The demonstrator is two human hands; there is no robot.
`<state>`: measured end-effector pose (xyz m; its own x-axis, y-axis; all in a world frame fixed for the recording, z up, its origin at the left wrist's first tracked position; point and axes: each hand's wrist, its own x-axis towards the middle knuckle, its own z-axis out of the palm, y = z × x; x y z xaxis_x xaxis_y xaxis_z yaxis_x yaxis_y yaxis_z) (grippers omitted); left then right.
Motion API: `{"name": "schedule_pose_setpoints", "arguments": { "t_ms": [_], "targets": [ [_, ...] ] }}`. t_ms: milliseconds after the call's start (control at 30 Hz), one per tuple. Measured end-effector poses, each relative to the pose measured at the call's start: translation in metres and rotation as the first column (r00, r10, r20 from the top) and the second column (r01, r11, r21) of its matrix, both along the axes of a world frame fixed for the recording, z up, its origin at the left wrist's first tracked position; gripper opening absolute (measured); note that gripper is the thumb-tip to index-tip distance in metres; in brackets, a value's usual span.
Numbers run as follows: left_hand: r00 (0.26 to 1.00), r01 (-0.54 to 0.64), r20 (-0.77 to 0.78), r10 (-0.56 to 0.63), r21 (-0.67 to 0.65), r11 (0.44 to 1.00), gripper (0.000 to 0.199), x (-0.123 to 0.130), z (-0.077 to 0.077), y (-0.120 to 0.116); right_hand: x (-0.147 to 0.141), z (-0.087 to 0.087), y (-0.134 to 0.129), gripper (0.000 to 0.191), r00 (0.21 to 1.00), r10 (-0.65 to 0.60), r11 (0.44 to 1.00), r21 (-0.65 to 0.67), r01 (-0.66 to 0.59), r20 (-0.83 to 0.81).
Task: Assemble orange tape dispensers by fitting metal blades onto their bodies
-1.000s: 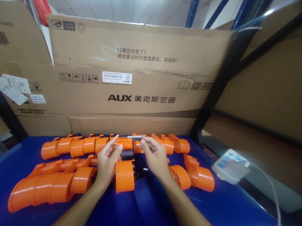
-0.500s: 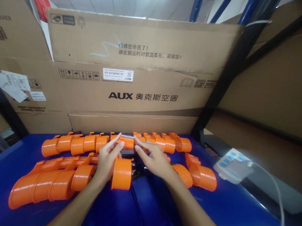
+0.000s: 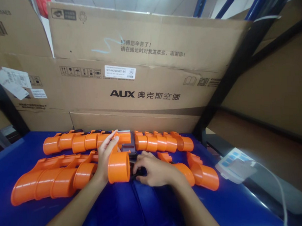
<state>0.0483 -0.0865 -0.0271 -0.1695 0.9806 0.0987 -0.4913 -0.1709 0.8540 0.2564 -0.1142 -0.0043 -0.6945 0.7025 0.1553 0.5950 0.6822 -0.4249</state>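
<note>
My left hand (image 3: pixel 106 159) is closed on an orange plastic part (image 3: pixel 118 167), whose round cup hangs below the fingers and whose upper arm points right. A silvery strip (image 3: pixel 123 131) lies along the top of that arm. Right of the cup, my right hand (image 3: pixel 152 170) is lowered over some small black items (image 3: pixel 136 172), thumb and fingers curved around a gap. Whether its fingertips touch a black item is too small to tell. Behind the hands sits a dark box-like object (image 3: pixel 129 149). Dark blue flat pieces (image 3: pixel 145 204) lie between my forearms.
Rows of orange parts (image 3: pixel 51 145) stand on the blue surface (image 3: pixel 6 147), left and right of my hands. A large cardboard box (image 3: pixel 149 82) rises behind. At right are a white device with a cable (image 3: pixel 236 166) and a dark rack post (image 3: pixel 222 85).
My right hand has left the upper end of the orange part and moved down to the black items. My left hand still holds the part, now slightly higher and further left.
</note>
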Motion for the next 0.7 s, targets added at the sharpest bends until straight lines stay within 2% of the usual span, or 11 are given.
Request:
{"name": "schedule_pose_setpoints", "arguments": {
  "t_ms": [267,400,467,533,633,700],
  "targets": [
    [1.0,0.011,-0.002,-0.011,0.003,1.0,0.072,0.002,-0.001,-0.003,-0.003,0.0,-0.004,0.017,0.999,-0.022,1.0,0.005,0.022,0.035],
    [1.0,0.025,-0.009,-0.025,0.004,1.0,0.072,0.003,-0.001,-0.004,-0.001,0.003,-0.001,0.018,0.999,-0.042,0.998,0.037,0.043,-0.021],
    [0.999,0.037,-0.02,-0.037,0.009,0.999,0.072,0.003,-0.001,-0.005,0.001,0.005,0.003,0.013,0.991,-0.098,0.993,0.063,0.104,-0.09],
    [0.998,0.04,-0.044,-0.04,0.015,0.999,0.07,0.004,-0.001,-0.006,0.003,0.006,0.008,0.011,0.959,-0.206,0.971,0.084,0.225,-0.193],
    [0.996,0.023,-0.086,-0.02,0.038,0.999,0.066,0.007,-0.003,-0.007,0.004,0.006,0.014,0.022,0.845,-0.338,0.907,0.094,0.409,-0.415],
    [0.993,0.02,-0.116,-0.012,0.062,0.998,0.064,0.01,-0.005,-0.008,0.003,0.006,0.016,0.027,0.777,-0.316,0.887,0.119,0.445,-0.545]
  ]
}}
